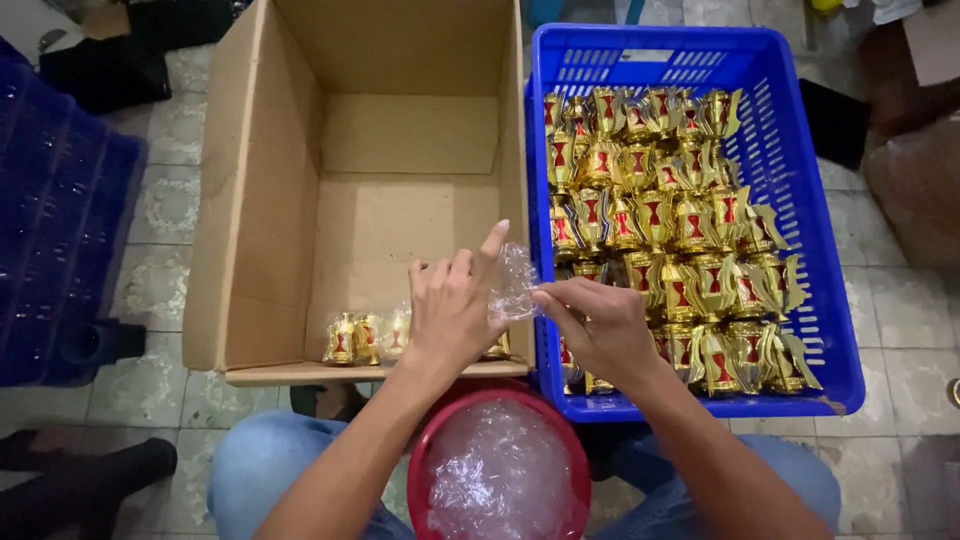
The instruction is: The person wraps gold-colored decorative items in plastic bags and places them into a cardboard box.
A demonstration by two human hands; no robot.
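I held a small clear plastic bag (515, 283) between my two hands, over the gap where the cardboard box met the blue crate. It was thin, crinkled and glossy, catching the light, and it stood roughly upright. My left hand (452, 310) gripped it from the box side, forefinger raised, while my right hand (600, 325) pinched its lower edge from the crate side. I could not tell whether anything lay inside it.

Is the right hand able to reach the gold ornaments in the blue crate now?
Probably yes: the right hand is over the blue crate's near end, beside the gold ornaments, with no lid. But its fingers pinch a clear plastic bag.
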